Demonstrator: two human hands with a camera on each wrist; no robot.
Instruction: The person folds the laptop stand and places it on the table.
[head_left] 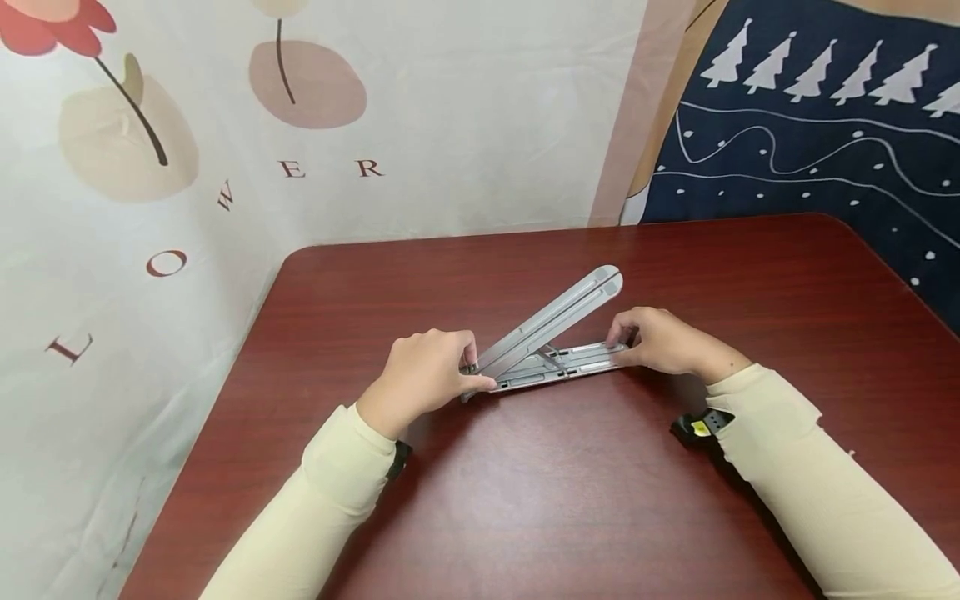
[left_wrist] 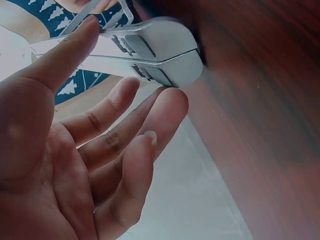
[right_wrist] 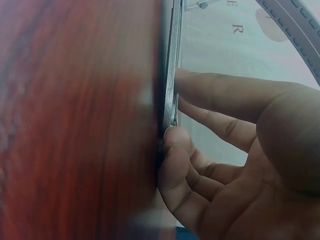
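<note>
A silver folding laptop stand (head_left: pixel 558 329) sits on the table, its upper arms raised at a slant and its base bars lying along the tabletop. A thin strut (head_left: pixel 552 358) joins the two parts. At the hinged left end, my left hand (head_left: pixel 426 375) pinches the stand between thumb and fingers; the left wrist view has the rounded end (left_wrist: pixel 172 52) with its flip-up stops close by the fingertips. My right hand (head_left: pixel 667 343) pinches the right end of the base, and in the right wrist view thumb and fingers hold its thin edge (right_wrist: pixel 171 85).
The reddish-brown wooden table (head_left: pixel 570 500) stretches around the stand. Behind it hang a pale curtain with flower prints (head_left: pixel 480 125) and a dark blue cloth with white trees (head_left: pixel 810 142). A dark strap device (head_left: pixel 701 427) shows under the right wrist.
</note>
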